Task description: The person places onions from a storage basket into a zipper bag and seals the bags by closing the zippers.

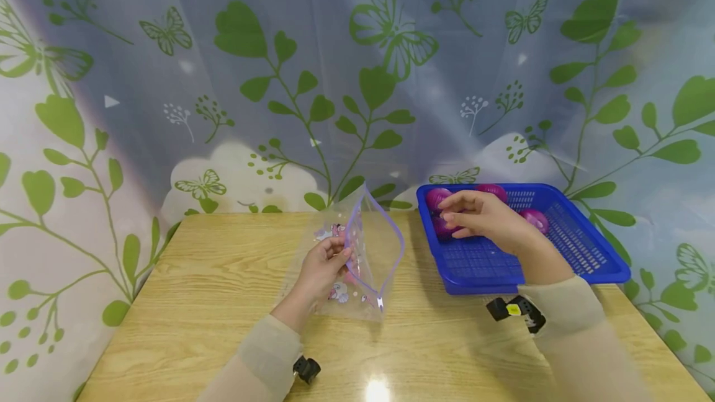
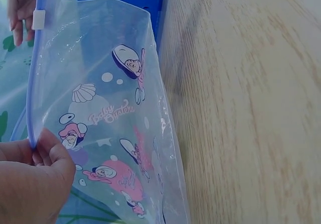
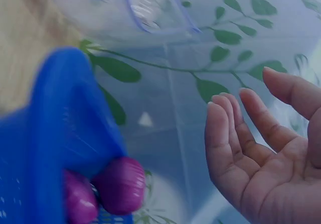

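Note:
A clear zip bag [image 1: 380,247] with a purple slider edge and sea-creature prints stands with its mouth spread apart. My left hand [image 1: 324,265] pinches one side of that mouth between thumb and fingers; the left wrist view shows the bag's printed face [image 2: 115,108] and its white slider [image 2: 38,19]. Over the blue basket [image 1: 480,268] hovers my right hand [image 1: 491,219], palm bare and fingers loosely bent, holding nothing. Several glossy purple round things, perhaps red onions [image 1: 535,221], lie in the basket; two of them [image 3: 120,186] show in the right wrist view, apart from the hand.
The wooden table [image 1: 195,303] carries the bag at its middle and the basket at the right. Behind it hangs a cloth [image 1: 313,36] with green leaves and butterflies, close to the far table edge. The basket's raised rim [image 1: 603,278] reaches the table's right side.

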Action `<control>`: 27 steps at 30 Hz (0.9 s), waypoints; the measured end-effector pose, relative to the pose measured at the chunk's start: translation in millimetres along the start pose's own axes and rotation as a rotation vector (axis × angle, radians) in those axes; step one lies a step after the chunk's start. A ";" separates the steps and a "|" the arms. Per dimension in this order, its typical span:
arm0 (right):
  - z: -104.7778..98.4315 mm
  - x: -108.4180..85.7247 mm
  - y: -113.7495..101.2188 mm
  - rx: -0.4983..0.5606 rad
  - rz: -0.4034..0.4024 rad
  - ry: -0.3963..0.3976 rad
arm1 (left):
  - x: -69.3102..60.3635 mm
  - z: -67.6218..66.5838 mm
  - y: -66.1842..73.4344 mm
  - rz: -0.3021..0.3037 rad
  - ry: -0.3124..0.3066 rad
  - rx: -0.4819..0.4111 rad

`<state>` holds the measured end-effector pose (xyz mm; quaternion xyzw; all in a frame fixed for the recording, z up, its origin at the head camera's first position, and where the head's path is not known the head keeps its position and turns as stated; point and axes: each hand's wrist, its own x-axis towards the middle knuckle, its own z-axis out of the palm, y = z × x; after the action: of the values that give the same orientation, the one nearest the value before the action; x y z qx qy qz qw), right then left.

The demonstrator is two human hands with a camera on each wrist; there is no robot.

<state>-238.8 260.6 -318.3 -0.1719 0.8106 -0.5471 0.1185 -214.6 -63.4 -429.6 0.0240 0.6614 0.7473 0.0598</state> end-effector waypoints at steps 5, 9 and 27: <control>-16.9 -5.5 -4.0 -0.037 0.002 0.020 | -1.3 -0.4 0.1 0.003 -0.003 0.003; -28.1 -8.8 -3.7 -0.065 0.003 0.053 | -2.3 -0.7 0.0 0.007 -0.011 0.013; -67.3 6.9 20.7 -0.145 0.107 0.301 | -0.8 -2.0 -2.2 0.000 -0.009 0.007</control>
<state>-273.8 321.8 -312.4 -0.0529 0.8646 -0.4995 0.0121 -213.9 -65.2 -432.0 0.0278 0.6636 0.7449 0.0627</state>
